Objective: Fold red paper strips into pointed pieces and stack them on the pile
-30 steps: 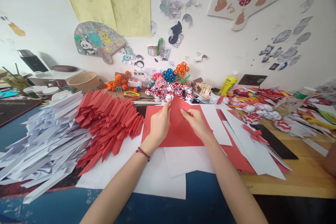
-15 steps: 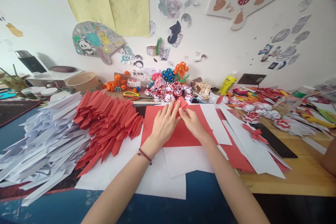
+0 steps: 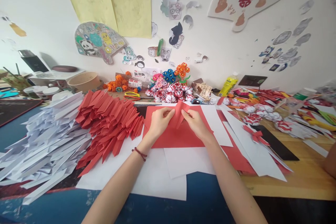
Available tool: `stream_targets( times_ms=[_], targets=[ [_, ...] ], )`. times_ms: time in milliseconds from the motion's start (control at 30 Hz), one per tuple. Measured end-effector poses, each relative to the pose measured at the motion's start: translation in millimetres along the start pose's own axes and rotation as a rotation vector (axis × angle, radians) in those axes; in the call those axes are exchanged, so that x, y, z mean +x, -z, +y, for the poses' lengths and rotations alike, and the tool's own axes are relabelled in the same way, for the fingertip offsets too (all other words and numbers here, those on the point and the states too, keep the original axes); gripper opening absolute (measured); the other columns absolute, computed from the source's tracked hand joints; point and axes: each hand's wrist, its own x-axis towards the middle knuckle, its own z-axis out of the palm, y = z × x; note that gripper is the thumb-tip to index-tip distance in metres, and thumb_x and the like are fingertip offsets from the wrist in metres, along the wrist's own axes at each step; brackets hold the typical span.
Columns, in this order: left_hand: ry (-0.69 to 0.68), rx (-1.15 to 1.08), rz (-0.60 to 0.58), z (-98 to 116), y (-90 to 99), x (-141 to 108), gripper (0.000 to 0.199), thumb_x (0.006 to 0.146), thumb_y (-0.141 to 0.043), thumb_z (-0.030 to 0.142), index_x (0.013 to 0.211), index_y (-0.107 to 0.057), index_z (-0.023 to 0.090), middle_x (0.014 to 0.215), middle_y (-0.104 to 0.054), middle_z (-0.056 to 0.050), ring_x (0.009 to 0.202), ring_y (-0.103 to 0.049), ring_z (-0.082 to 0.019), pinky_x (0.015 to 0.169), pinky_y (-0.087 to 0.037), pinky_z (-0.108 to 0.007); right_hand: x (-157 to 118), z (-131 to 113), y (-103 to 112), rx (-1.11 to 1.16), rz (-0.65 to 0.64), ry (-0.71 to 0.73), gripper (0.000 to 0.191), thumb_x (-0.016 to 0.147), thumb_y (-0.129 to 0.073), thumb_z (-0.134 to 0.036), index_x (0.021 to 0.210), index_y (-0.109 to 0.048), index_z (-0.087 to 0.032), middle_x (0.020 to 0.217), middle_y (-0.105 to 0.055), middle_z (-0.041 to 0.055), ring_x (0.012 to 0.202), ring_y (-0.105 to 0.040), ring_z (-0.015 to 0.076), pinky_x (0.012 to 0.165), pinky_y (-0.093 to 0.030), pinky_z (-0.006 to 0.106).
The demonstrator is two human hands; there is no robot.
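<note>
A small piece of folded red paper (image 3: pixel 178 116) is held up between my two hands, with a crease running down it. My left hand (image 3: pixel 162 120) pinches its left edge between thumb and fingers. On the opposite edge, my right hand (image 3: pixel 195 121) grips it the same way, fingers curled. Beneath both hands lies a large red sheet (image 3: pixel 168 141), on top of white sheets (image 3: pixel 187 161). To the left is a heap of folded red paper strips (image 3: pixel 110 122), beside a heap of folded white paper strips (image 3: pixel 49 143).
Red-and-white paper balls (image 3: pixel 170 92) crowd the back near yellow-handled scissors (image 3: pixel 132 94) and a yellow bottle (image 3: pixel 229 84). White sheets (image 3: pixel 252 147) and a black board (image 3: pixel 279 143) lie to the right. Part of another person's arm (image 3: pixel 331 159) shows at the right edge.
My left hand has drawn back from lying flat over the small red paper and now pinches its left side. The paper has opened out between my hands; my right hand has shifted slightly right.
</note>
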Motion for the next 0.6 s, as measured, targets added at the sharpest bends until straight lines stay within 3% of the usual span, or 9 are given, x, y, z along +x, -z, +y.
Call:
stream_targets(
  times_ms=[233,400,600],
  targets=[
    [0.051,-0.077,0.025,-1.3,-1.3,0.1,0.031,0.086,-0.056,0.042,0.09,-0.071,0.016,0.091,-0.074,-0.007,0.083,-0.068,-0.02,0.075,-0.051,-0.026,-2.1,-15.5,5.3,0.052,-0.001,0.044,0.04,0.084,-0.059,-0.055,0.067,-0.058,-0.019,0.06,-0.059,0.0013,0.059,-0.055,0.0169,0.059,-0.042,0.029],
    [0.017,-0.084,-0.052,-1.2,0.1,0.0,0.03,0.084,-0.06,0.043,0.092,-0.071,0.016,0.092,-0.074,-0.007,0.084,-0.068,-0.019,0.076,-0.051,-0.026,-3.7,-17.6,9.6,0.001,-0.001,0.05,0.042,0.081,-0.061,-0.056,0.062,-0.057,-0.019,0.057,-0.059,0.0017,0.059,-0.056,0.0183,0.059,-0.042,0.03],
    [-0.01,-0.133,-0.065,3.5,2.1,-1.2,0.03,0.084,-0.06,0.041,0.095,-0.071,0.015,0.091,-0.074,-0.007,0.083,-0.068,-0.019,0.075,-0.052,-0.026,-6.4,-21.4,7.4,-0.019,-0.006,0.083,0.038,0.081,-0.063,-0.053,0.064,-0.056,-0.02,0.058,-0.058,0.0007,0.058,-0.058,0.0189,0.057,-0.043,0.03]
  ],
)
